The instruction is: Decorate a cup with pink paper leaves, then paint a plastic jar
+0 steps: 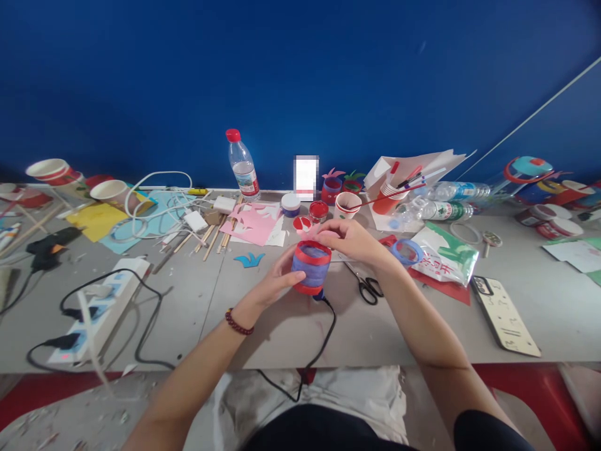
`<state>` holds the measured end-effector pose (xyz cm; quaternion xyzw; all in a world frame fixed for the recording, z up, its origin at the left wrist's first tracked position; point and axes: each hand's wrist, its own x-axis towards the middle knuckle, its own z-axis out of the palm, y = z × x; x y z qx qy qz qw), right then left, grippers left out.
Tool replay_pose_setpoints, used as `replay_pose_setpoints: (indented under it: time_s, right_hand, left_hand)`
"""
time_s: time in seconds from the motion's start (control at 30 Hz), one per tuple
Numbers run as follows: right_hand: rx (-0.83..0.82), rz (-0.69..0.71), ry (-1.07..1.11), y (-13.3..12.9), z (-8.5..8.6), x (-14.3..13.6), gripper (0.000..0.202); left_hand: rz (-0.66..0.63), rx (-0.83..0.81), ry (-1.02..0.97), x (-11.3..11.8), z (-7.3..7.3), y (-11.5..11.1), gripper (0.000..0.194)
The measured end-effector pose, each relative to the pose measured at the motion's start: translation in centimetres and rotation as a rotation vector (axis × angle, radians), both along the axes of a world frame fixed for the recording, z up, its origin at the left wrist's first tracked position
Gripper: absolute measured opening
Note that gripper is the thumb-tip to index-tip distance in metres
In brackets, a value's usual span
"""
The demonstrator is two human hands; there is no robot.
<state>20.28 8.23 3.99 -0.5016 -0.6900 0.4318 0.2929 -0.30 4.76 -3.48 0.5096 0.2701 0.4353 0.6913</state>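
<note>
A blue-purple cup (310, 270) with red bands at its rim and base is held upright over the table. My left hand (278, 279) wraps round its left side, thumb across the front. At the rim, my right hand (346, 240) pinches a pink paper piece (320, 235) that rests by the cup's back edge. Behind the cup's base shows the end of a tool with a black cord (331, 313); most of the tool is hidden. Black-handled scissors (370, 290) lie just right of the cup, and a blue paper cutout (249, 260) lies left of it.
On the left are a white power strip (104, 310), sticks and a glue gun (49, 249). A bottle (243, 166) and paint jars (318, 212) stand behind. To the right are a brush in a paper cup (347, 207), a blue tape roll (406, 252) and a phone (506, 316).
</note>
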Motion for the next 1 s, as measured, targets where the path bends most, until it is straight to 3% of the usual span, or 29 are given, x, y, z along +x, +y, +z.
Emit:
replay_pose_setpoints:
  time_s: [0.23,0.43,0.63,0.87,1.0]
  right_hand:
    - [-0.059,0.075,0.062,0.1,0.0,0.2,0.025]
    - [-0.002,0.068,-0.137,0.3,-0.1,0.4,0.019]
    - [0.039,0.023,-0.200,0.4,-0.5,0.1,0.016]
    - [0.260,-0.035,-0.245,-0.1,-1.2,-0.8,0.012]
    - [0.285,-0.051,-0.225,-0.6,-0.7,-1.2,0.017]
  left_hand:
    - [0.030,0.040,0.043,0.3,0.2,-0.1,0.061]
    - [0.050,0.079,0.134,0.5,0.4,-0.1,0.059]
    - [0.084,0.112,0.238,0.6,0.5,-0.3,0.058]
    - [0.136,0.194,0.280,0.6,0.4,-0.3,0.055]
    - [0.151,0.224,0.232,0.4,0.1,0.0,0.055]
